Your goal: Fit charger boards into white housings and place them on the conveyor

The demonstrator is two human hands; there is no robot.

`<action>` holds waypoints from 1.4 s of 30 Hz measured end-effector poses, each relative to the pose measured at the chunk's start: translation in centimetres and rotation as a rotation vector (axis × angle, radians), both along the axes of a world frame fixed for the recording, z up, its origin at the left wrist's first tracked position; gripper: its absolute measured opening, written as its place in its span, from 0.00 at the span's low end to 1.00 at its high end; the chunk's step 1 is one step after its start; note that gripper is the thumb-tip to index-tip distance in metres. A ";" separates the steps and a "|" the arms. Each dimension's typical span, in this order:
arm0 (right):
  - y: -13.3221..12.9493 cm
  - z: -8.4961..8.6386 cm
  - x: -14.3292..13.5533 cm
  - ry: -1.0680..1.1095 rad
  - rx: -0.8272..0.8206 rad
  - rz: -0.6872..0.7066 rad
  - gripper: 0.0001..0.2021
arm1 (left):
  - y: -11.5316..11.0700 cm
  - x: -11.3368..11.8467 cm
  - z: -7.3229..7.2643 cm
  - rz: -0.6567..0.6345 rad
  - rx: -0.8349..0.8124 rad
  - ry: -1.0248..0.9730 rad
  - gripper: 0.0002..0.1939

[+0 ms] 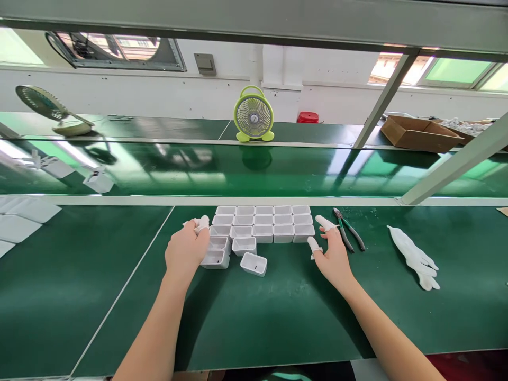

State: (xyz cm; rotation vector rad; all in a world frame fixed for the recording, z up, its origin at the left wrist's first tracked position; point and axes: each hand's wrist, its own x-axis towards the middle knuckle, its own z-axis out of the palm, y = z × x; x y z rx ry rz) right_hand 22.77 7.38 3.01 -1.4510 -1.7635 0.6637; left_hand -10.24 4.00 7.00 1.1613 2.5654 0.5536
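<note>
Small white plastic trays (263,219) stand side by side in rows on the green bench, forming a block. Two more trays (215,257) continue its left column, and another tray (244,245) sits beside them. A loose tray (254,264) lies askew in front, with a small dark mark inside. My left hand (187,248) is at the block's left edge, white covers on its fingertips; its fingers are bent and mostly hidden, so their grip is unclear. At the right edge, my right hand (334,254) is open, its covered thumb and forefinger apart, with nothing between them.
Green-handled cutting pliers (349,228) lie just beyond my right hand. A white glove (415,257) rests farther right. White boxes (27,217) are at the far left. A raised shelf behind carries a green fan (254,115) and a cardboard box (420,132); a slanted post (448,166) rises at right.
</note>
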 end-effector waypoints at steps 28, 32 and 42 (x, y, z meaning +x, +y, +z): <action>-4.0 0.5 -3.7 -0.609 0.265 0.882 0.03 | -0.5 1.8 0.4 -0.064 -0.228 0.180 0.17; -4.2 0.2 -4.0 -0.591 0.298 0.838 0.06 | -0.6 2.4 0.5 -0.092 -0.266 0.206 0.17; -3.1 -0.4 -3.1 -0.356 0.468 0.485 0.07 | -1.1 3.4 0.1 -0.115 -0.207 0.294 0.30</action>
